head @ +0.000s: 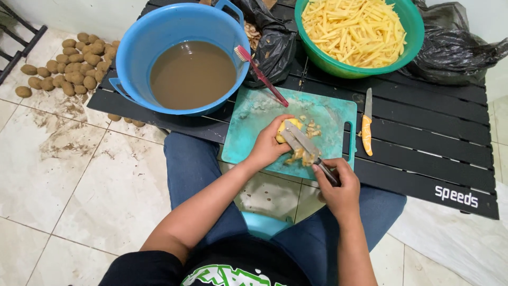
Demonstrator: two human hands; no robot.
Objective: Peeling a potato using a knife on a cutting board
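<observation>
A peeled yellow potato (282, 132) sits on the teal cutting board (254, 127), clamped in the left hand (269, 145). The right hand (336, 188) grips a knife (304, 145), blade against the potato. Beside them on the black tabletop (423, 137) stand a blue basin (159, 32) of muddy water and a green bowl (413, 32) of cut sticks.
</observation>
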